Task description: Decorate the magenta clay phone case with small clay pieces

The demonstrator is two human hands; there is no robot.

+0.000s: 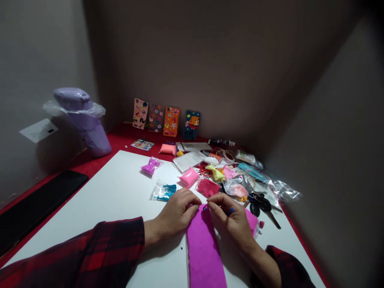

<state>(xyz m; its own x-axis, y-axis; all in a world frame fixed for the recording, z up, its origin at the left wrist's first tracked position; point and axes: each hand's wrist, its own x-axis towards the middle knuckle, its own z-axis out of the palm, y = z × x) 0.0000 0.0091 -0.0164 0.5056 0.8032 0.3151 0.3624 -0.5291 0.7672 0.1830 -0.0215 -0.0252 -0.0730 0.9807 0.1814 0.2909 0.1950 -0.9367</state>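
Note:
A long magenta slab of clay or foam (204,252) lies on the white board (120,200) right in front of me. My left hand (177,212) rests curled at the slab's far left corner, fingertips bent inward. My right hand (231,220) sits on the slab's far end, thumb and forefinger pinched on a tiny piece near a small blue bit (205,207); what it pinches is too small to name. Another blue bit (231,211) shows by my right fingers. Both sleeves are red and black plaid.
Small bags of coloured clay lie beyond my hands: teal (164,191), pink (189,177), red (207,187), purple (151,165). Black scissors (264,206) lie at the right. Decorated phone cases (171,121) lean on the back wall. A lilac bottle (85,122) and a black pad (36,204) stand left.

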